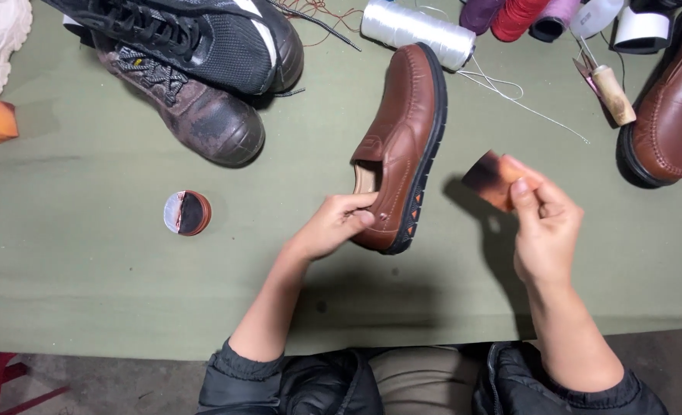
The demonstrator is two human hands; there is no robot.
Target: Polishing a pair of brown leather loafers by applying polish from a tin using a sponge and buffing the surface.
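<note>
Soft, even overhead light falls across the green table cloth (87,292), bright without harshness. Diffuse shadows pool beneath the brown loafer (402,146) and both forearms at lower centre. A mild sheen marks the leather. Focus is fairly sharp; frame edges bend slightly.

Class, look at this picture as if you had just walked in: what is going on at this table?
A person sits at a green table. Their left hand grips the heel end of a brown leather shoe, tilted on its side. Their right hand holds up a small orange sponge stained dark, clear of the shoe. An open tin of dark polish sits to the left. Other shoes and spools of thread lie along the far edge.
</note>
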